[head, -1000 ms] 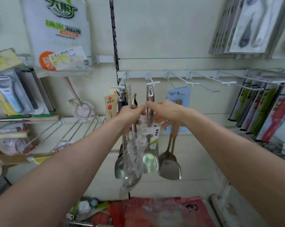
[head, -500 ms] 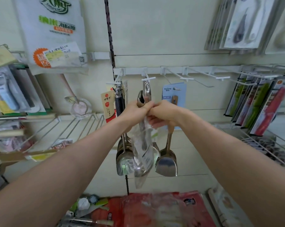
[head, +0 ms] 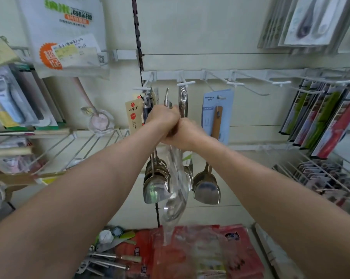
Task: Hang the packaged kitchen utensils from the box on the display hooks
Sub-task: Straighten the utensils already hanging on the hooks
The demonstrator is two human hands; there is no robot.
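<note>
Both hands met in front of the hook rail [head: 210,74]. The left hand [head: 162,119] had its grip clamped round the handle of the packaged spoon [head: 175,202]. The right hand [head: 190,133], pressed against it, seemed to pinch the clear sleeve. The handle tip rose just above the grip, beside a display hook [head: 186,83]. The bowl hung below, between hung spatulas [head: 156,190].

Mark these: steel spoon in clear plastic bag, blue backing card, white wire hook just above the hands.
Steel spoon in clear plastic bag [head: 175,206]: head view, spoon bowl.
Blue backing card [head: 227,109]: head view, upper right face.
White wire hook [head: 186,83]: head view, front crossbar.
</note>
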